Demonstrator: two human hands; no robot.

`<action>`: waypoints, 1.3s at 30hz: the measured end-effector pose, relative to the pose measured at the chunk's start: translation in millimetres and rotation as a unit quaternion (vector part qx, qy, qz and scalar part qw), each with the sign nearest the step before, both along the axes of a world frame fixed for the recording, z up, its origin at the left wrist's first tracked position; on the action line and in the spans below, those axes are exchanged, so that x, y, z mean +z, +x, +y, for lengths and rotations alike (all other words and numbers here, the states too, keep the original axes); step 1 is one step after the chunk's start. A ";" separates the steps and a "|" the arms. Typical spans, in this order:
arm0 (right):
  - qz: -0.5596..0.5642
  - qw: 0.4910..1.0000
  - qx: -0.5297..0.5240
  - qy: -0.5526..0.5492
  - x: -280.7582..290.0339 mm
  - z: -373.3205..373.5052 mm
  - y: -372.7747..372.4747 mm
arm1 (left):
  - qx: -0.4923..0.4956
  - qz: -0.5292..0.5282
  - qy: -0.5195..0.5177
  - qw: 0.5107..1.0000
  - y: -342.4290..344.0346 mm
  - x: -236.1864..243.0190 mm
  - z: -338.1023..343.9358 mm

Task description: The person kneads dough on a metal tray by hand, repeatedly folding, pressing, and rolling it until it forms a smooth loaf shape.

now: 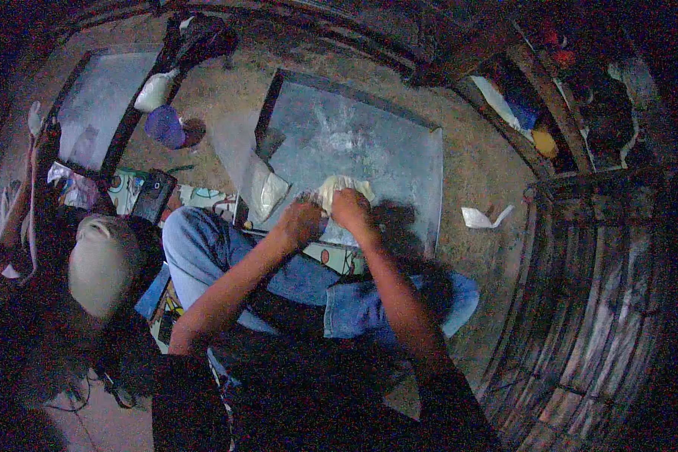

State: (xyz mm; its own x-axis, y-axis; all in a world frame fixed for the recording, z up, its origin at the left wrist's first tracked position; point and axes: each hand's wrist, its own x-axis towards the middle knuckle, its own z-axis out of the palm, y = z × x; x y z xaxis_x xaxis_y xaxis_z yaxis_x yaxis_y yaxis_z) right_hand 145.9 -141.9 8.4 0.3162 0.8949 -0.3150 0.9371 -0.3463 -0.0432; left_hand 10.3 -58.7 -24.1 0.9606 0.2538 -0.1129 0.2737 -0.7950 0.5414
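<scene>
My left hand [301, 220] and my right hand [349, 208] are close together over the near side of a shallow grey tray [399, 162] with a dark raised rim. Both are closed on a pale, crumpled, soft-looking lump [345, 185]; the dim, grainy picture does not show what it is made of. White powdery smears mark the tray's surface. A clear plastic bag [270, 193] with something whitish in it lies at the tray's left edge, beside my left hand. My crossed legs in blue jeans [294, 290] are just below the tray.
At left sits another person in a beige cap [102, 267], near a second grey tray [102, 98]. Between the trays are a purple container [164, 126], a white bag [155, 92] and a dark phone [154, 196]. A white scrap [484, 218] lies right, before slatted wood [595, 301].
</scene>
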 end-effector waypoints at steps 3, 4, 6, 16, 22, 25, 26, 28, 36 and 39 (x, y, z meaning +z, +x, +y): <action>0.151 0.985 -0.049 -0.069 -4.0 -6.5 41.5 | -0.032 -0.013 0.168 0.985 9.3 0.3 -18.9; 0.202 0.979 -0.026 -0.007 -8.3 -17.8 60.8 | -0.027 -0.035 0.183 0.982 14.2 4.0 -19.0; 0.246 0.967 -0.001 0.062 -17.0 -20.3 67.6 | -0.010 -0.052 0.207 0.977 12.6 -13.4 -16.8; -0.231 0.922 0.231 -0.207 -150.1 -75.6 -5.7 | -0.061 -0.017 0.140 0.988 6.6 -6.1 21.4; 0.268 0.957 -0.094 -0.062 -97.7 -41.1 23.3 | -0.033 0.052 0.124 0.990 -2.0 -16.8 20.6; 0.289 0.949 -0.087 0.093 -60.8 -54.7 20.6 | -0.041 0.075 0.126 0.988 -0.5 2.9 12.3; 0.305 0.936 -0.111 0.139 -38.9 -54.2 8.3 | -0.048 0.078 0.121 0.988 -3.6 11.5 13.5; 0.275 0.940 -0.146 0.143 -23.6 -53.8 -17.5 | -0.016 0.027 0.169 0.985 -6.9 -16.6 16.5; 0.096 0.993 0.036 0.050 -10.0 -40.0 -54.6 | -0.018 0.002 0.091 0.996 -2.0 -6.5 25.9; -0.018 0.985 0.135 0.103 -25.4 -46.7 -40.9 | -0.011 -0.020 0.034 0.999 6.9 24.7 31.4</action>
